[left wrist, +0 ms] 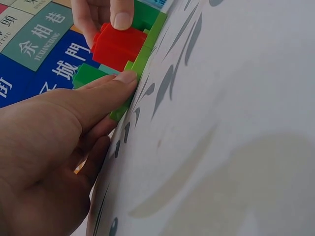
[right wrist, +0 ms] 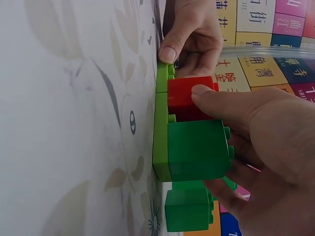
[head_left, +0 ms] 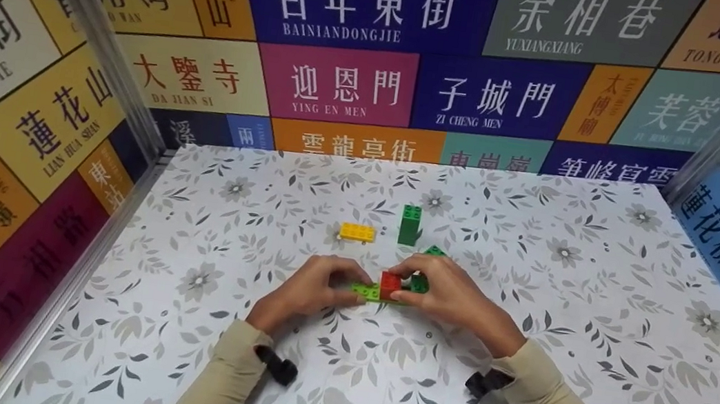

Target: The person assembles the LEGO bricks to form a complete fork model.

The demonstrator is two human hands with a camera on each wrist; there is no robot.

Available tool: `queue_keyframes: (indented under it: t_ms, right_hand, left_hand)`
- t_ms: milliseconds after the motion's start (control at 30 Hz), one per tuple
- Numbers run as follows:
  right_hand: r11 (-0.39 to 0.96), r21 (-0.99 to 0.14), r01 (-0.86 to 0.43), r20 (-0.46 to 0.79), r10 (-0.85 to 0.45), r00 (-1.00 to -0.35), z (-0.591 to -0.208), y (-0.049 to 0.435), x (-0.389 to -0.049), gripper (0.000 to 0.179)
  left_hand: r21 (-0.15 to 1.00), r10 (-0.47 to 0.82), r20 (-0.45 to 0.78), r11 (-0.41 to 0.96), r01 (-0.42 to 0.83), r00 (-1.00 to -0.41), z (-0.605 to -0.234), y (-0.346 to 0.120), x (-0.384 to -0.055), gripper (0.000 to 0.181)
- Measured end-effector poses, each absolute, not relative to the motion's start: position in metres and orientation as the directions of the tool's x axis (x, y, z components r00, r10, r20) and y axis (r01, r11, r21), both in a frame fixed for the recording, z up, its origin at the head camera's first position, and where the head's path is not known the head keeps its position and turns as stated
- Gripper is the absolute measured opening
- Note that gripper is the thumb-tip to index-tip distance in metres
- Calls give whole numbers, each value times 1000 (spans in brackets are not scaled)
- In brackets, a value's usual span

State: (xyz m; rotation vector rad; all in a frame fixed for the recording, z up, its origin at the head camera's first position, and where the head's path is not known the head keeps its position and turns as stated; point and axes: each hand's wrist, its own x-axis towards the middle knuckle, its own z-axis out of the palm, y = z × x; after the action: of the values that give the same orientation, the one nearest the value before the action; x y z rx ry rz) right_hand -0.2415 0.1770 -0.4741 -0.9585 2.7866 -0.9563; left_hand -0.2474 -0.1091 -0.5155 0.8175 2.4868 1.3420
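Two light green toy-block plates (right wrist: pixel 161 132) lie end to end on the table, and a red block (head_left: pixel 390 282) sits on them over their seam. My left hand (head_left: pixel 314 286) pinches the left plate (head_left: pixel 365 292) near its end, thumb on the front side. From the other side my right hand (head_left: pixel 452 294) grips the red block between thumb and fingers. In the right wrist view the thumb (right wrist: pixel 216 101) presses the block's near face. A dark green block (right wrist: pixel 197 150) stands on the right plate, beside the red one, partly hidden by my right hand in the head view.
Behind the hands stand a tall dark green block stack (head_left: pixel 410 226) and a flat yellow brick (head_left: pixel 357 231). Another green block (head_left: pixel 437 250) shows just beyond my right hand. Sign-covered panels (head_left: pixel 348 82) border the flower-patterned table (head_left: pixel 174 344) at the back and sides.
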Motion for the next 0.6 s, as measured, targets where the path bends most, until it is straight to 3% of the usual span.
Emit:
queue_keyframes:
  t_ms: [367, 500, 600]
  right_hand:
    - [557, -633, -538, 135, -605, -785, -475, 182, -247, 41]
    - [522, -692, -498, 155, -567, -809, -470, 188, -252, 46]
    - [503, -726, -469, 183, -517, -836, -466, 195, -256, 39]
  left_hand:
    - [825, 563, 80, 425, 372, -822, -516, -111, -248, 30]
    - [830, 563, 75, 422, 365, -823, -516, -111, -248, 31]
    - [834, 565, 68, 420, 358, -822, -516, -111, -248, 31]
